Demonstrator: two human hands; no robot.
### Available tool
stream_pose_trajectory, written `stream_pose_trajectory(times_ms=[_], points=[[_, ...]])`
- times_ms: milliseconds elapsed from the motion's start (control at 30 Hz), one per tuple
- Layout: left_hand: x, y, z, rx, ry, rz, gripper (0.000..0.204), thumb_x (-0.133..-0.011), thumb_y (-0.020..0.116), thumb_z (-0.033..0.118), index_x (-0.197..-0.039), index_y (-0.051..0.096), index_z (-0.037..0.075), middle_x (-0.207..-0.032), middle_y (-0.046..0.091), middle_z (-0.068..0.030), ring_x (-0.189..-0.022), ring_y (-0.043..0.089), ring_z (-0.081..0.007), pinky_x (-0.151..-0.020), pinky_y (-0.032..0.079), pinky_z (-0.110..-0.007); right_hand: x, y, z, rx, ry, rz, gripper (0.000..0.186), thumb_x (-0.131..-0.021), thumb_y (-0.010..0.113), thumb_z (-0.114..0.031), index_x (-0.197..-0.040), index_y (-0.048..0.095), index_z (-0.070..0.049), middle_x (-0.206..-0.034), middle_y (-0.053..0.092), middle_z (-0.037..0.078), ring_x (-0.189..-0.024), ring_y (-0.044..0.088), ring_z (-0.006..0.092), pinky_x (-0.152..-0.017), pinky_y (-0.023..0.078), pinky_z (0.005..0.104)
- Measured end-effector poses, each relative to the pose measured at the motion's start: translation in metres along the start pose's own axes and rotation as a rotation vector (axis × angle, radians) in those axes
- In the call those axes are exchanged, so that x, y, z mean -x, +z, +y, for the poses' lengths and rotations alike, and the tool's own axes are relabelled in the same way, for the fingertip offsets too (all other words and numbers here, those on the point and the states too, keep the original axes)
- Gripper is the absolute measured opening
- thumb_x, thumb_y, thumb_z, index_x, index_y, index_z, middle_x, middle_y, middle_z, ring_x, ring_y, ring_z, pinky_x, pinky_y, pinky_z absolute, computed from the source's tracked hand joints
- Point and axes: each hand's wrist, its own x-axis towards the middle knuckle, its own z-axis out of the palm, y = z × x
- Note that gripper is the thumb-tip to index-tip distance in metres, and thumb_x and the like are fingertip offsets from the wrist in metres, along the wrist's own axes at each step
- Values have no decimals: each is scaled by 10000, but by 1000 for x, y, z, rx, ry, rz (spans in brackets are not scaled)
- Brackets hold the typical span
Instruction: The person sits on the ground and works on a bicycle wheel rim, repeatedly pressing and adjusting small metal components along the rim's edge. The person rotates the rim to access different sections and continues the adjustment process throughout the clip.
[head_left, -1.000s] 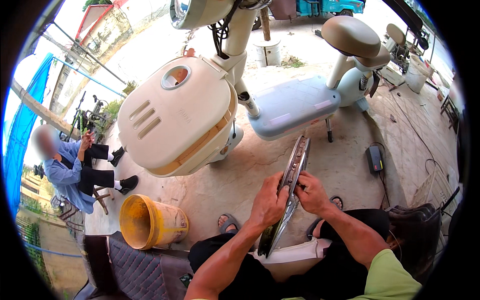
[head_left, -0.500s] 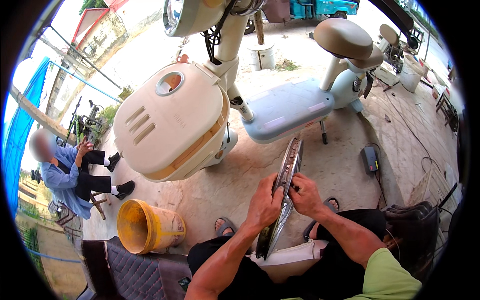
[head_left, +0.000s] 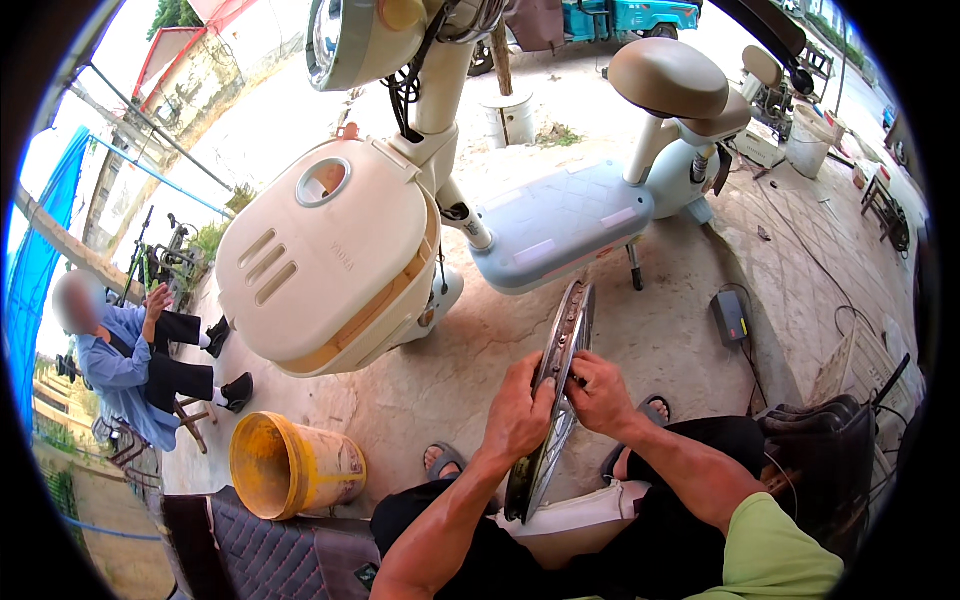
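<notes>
A metal wheel rim (head_left: 568,322) with spokes along its lower part stands nearly edge-on between my knees, its top leaning away from me. My left hand (head_left: 518,410) is wrapped round the rim's left side, thumb lying along its outer face. On the opposite side, my right hand (head_left: 602,395) is closed with fingertips pinched against the rim; whatever small part may be in the pinch is hidden. The lower end of the rim sits by a pale padded seat or cushion (head_left: 590,505) between my legs.
Ahead stands a cream electric scooter with a front basket (head_left: 325,255) and a blue-grey footboard (head_left: 560,225). A yellow bucket (head_left: 335,470) lies tipped at left, near a seated person (head_left: 135,350). A black charger box (head_left: 730,318) with a cable is on the floor at right.
The whole view has shifted slightly, so the scooter and bucket appear a little further left and lower. Both hands keep their hold on the rim, with the right fingers slightly repositioned.
</notes>
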Motion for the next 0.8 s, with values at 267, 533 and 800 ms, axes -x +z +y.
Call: stream_pose_trajectory(times_ms=[267,533,800], points=[[3,-5,1,-9,-16,-6,412,-987,549,173,-1363,538,7,-1231,612,-259,-1147,604,-412,-1014,464,-444,1,5,-1,38,17,-14,163,-895,634,-68,-1022,720,-14,-1018,699,176,-963,663,377,-828,543,422],[3,-5,1,-1,-5,-19,407,-988,549,173,-1359,543,6,-1206,614,-260,-1117,608,-412,-1001,467,-445,1,4,-2,-4,32,-37,175,-914,625,-67,-1050,720,-12,-1042,693,176,-953,671,374,-828,546,421],[4,-7,6,2,-16,-27,404,-988,546,166,-1357,545,3,-1215,615,-254,-1125,607,-406,-1006,465,-443,1,2,-5,-21,49,-44,172,-911,629,-61,-1046,725,-14,-1044,696,178,-955,674,374,-830,546,422]])
